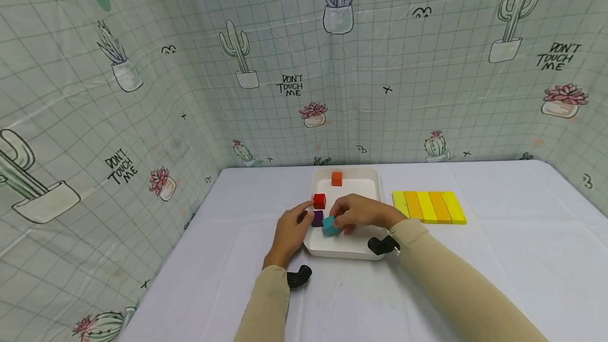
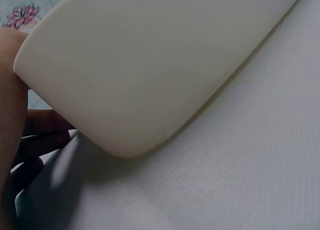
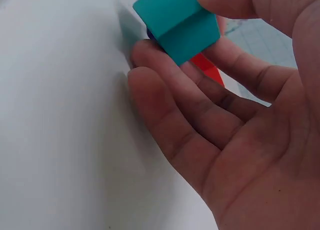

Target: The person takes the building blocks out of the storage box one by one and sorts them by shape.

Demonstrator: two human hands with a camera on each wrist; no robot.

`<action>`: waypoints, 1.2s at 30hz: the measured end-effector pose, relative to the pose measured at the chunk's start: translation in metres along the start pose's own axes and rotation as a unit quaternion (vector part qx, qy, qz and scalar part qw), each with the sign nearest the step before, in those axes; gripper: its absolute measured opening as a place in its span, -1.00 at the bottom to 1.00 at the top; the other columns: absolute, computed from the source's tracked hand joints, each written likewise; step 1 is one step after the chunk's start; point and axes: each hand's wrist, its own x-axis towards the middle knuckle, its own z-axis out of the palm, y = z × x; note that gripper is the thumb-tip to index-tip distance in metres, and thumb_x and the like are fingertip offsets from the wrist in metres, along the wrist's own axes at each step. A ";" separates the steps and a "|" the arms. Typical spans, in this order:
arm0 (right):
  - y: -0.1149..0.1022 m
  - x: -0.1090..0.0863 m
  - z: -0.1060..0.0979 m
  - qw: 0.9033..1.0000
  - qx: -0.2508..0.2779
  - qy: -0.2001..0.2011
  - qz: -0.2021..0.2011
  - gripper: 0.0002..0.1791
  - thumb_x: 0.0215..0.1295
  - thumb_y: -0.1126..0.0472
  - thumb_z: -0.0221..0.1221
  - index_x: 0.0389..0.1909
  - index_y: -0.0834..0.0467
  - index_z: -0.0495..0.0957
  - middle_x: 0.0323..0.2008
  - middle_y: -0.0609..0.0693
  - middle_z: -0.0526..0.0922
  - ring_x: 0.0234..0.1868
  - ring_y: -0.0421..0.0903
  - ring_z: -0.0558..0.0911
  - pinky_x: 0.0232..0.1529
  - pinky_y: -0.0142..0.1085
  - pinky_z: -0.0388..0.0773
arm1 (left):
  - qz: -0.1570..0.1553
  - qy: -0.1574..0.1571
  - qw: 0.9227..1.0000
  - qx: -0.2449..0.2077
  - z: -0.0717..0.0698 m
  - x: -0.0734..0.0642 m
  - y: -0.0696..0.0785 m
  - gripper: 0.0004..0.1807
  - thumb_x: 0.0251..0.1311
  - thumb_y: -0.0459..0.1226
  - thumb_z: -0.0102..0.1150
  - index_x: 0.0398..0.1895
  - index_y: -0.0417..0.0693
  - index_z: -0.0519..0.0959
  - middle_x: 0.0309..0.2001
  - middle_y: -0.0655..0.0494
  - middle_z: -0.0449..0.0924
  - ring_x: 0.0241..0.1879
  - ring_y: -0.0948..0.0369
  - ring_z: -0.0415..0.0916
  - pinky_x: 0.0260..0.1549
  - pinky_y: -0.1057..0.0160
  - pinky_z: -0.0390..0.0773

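Right hand [image 1: 362, 210]: you pinch the teal cube [image 1: 330, 226] between thumb and finger, the remaining fingers spread loosely below it in the right-wrist view. The cube sits tilted over the near half of the white tray [image 1: 342, 253], just beside the purple cube [image 1: 317, 219]. Contact between those two: cannot tell.

Left hand [image 1: 290, 230]: relaxed, not wrapped around anything, at the tray's left wall. Index finger reaches toward the red cube [image 1: 320, 201], thumb lies against or just beside the purple one. The left-wrist view shows other fingers outside the wall. Orange cube [image 1: 336, 179] lies alone at the far end.

Technique notes, as judgement: level the teal cube before letting it meet the tray floor; a tilted edge landing first would probably make it roll or knock the purple cube. Keep your lower right fingers out from under it. Use your left thumb only as a light stop, since a push could skew purple and red. Release thumb and finger evenly.
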 end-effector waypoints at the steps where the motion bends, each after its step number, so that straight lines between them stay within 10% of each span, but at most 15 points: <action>1: 0.000 -0.002 -0.001 1.000 0.001 0.005 0.000 -0.73 0.22 0.16 0.30 -0.10 0.18 0.61 -0.21 0.02 0.67 -0.25 0.01 0.67 -0.13 -0.21 0.67 | -0.001 0.000 1.000 -0.001 0.000 0.000 0.001 -0.58 0.44 -0.07 0.07 0.32 0.20 0.55 0.00 0.07 0.62 0.02 0.09 0.49 0.18 -0.06 0.45; 36: 0.013 -0.047 -0.010 0.968 0.203 0.146 -0.013 -0.59 0.37 0.20 0.14 0.14 0.35 0.44 -0.02 0.20 0.56 0.00 0.26 0.60 0.00 -0.16 0.64 | -0.026 0.001 1.000 -0.002 0.003 -0.001 0.001 -0.57 0.43 -0.06 0.07 0.33 0.23 0.54 0.04 0.07 0.61 0.06 0.07 0.47 0.20 -0.10 0.42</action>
